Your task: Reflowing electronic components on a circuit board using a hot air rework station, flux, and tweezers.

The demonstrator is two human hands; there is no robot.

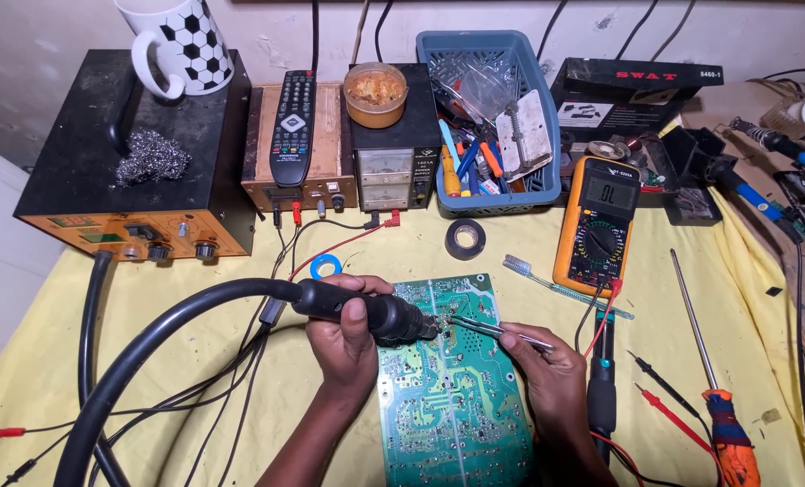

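A green circuit board (452, 388) lies solder side up on the yellow cloth in front of me. My left hand (344, 338) grips a black hot-air handpiece (375, 314) whose thick black hose curves off to the left; its nozzle points at the board's upper middle. My right hand (551, 370) holds metal tweezers (488, 329), their tips touching the board right at the nozzle.
An orange-fronted black station (132, 171) with a mug stands at back left, then a remote on a wooden box, a small power supply, a blue basket of tools. A yellow multimeter (596, 221), black tape roll (466, 239), toothbrush, probes and a screwdriver (713, 379) lie around.
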